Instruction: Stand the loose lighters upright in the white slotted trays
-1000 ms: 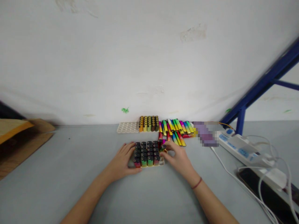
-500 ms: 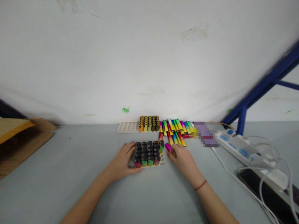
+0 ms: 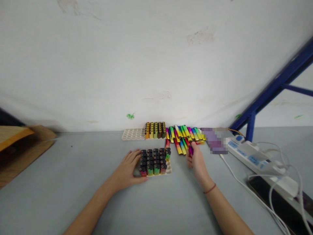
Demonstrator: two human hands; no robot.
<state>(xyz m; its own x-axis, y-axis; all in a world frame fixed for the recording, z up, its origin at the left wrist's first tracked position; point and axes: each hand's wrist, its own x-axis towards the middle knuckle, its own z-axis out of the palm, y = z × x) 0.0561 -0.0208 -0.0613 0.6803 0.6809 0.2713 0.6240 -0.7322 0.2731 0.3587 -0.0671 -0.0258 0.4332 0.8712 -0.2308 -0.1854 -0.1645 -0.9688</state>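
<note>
While the lighter tray (image 3: pixel 168 170) at lower center is touched by the open left hand (image 3: pixel 125 169), a magenta lighter (image 3: pixel 190 150) is grasped in the right hand (image 3: pixel 197 162).

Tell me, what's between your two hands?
In the head view, standing black-topped lighters in a pale tray lie between the left hand and the right hand.
</note>
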